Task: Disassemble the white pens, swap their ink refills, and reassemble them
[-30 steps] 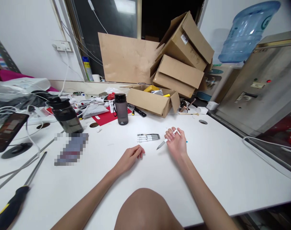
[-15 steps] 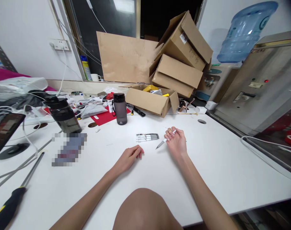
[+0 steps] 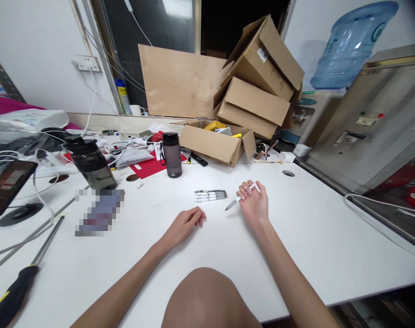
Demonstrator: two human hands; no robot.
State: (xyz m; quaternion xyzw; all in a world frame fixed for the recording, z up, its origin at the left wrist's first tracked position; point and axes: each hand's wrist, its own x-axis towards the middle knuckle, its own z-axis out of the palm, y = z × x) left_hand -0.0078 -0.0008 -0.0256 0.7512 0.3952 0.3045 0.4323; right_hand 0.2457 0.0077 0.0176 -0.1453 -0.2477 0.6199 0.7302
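A white pen with a grey grip (image 3: 232,203) is held in my right hand (image 3: 254,201). The palm faces up with fingers curled round the barrel, and the thumb is at the pen's upper end. Its grey end slants down and left, just above or near the table. Left of it, several similar white-and-grey pens (image 3: 210,196) lie side by side in a neat row. My left hand (image 3: 186,224) rests on the table just in front of that row, its fingers loosely curled together, with nothing visible in them.
On the white table (image 3: 207,246) stand a grey bottle (image 3: 172,157) and a dark bottle (image 3: 93,166). A screwdriver (image 3: 23,282) and a phone on a stand (image 3: 11,189) are at left. An open cardboard box (image 3: 214,143) sits behind, near a remote (image 3: 198,159) and a red folder (image 3: 148,166).
In my right hand the pen has shifted slightly, with the thumb moved at its upper end. Its lower end looks blunter than before. My left hand stays put.
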